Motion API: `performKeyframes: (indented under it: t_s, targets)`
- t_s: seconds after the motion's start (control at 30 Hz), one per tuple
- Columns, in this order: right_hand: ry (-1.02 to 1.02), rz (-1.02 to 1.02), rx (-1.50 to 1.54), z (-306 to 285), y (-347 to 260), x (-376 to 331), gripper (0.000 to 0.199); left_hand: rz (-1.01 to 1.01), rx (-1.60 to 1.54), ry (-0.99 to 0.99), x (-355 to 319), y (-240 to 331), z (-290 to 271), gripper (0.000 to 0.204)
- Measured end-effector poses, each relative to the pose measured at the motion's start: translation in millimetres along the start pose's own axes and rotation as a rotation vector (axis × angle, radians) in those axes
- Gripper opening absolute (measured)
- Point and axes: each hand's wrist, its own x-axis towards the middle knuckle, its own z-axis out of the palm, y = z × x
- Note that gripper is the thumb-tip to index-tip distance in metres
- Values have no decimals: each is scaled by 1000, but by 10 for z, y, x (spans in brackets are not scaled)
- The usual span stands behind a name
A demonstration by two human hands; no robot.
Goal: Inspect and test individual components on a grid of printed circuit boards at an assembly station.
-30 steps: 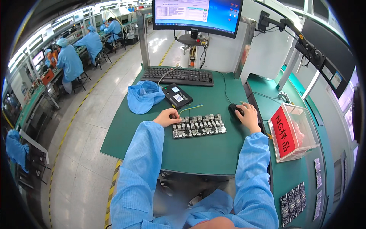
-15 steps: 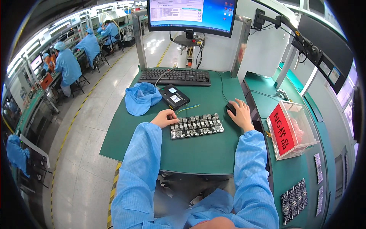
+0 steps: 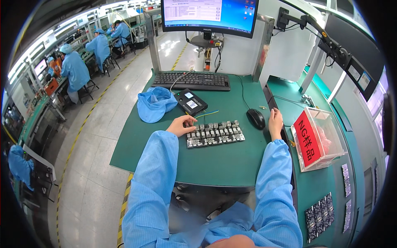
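Note:
A panel of small circuit boards point(image 3: 216, 134) with rows of silvery and white parts lies mid-table. At its upper left corner is my left hand point(image 3: 181, 125), thumb and fingertips pinched; what is between them is hidden. Thin yellow and blue wires point(image 3: 210, 112) run close to these fingers from beside a black box point(image 3: 191, 102) with small light panels. My right hand point(image 3: 276, 123) is above the table's right edge, fingers curled together, and I cannot see whether anything is in them. The black mouse point(image 3: 256, 119) sits just left of it, untouched.
A blue cap point(image 3: 156, 104) and a black keyboard point(image 3: 190, 81) lie behind the panel, below a monitor point(image 3: 209, 16). On the right bench stand a clear box point(image 3: 326, 136) with a red label and several dark circuit boards point(image 3: 319, 217). Co-workers point(image 3: 75, 71) sit at far left.
My right hand has let go of the mouse and moved right, to the table's edge. My left hand stays at the panel's corner. Some markings on the monitor have changed colour.

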Motion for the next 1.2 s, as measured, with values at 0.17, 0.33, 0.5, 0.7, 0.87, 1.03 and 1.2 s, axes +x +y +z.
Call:
performKeyframes:
  t_s: [0.17,0.33,0.5,0.7,0.87,1.03,1.2]
  targets:
    - [-191,273,-190,-10,370,13,49,7,-1,30,-14,51,2,27]
    - [-336,168,-220,48,480,-18,70,-24,-26,-11,-32,72,-21,24]
    - [-403,159,-276,42,471,-12,58,-6,-4,-8,12,-12,-13,25]
    - [-425,190,-300,-62,231,-59,57,0,4,0,2,-46,-29,25]
    - [-435,175,-242,8,412,-17,56,12,-12,-11,11,-51,19,24]
    - [-474,174,-244,38,450,-6,59,1,22,3,1,-22,-2,23]
    - [-484,131,-294,69,585,34,59,18,-1,6,3,-16,1,23]
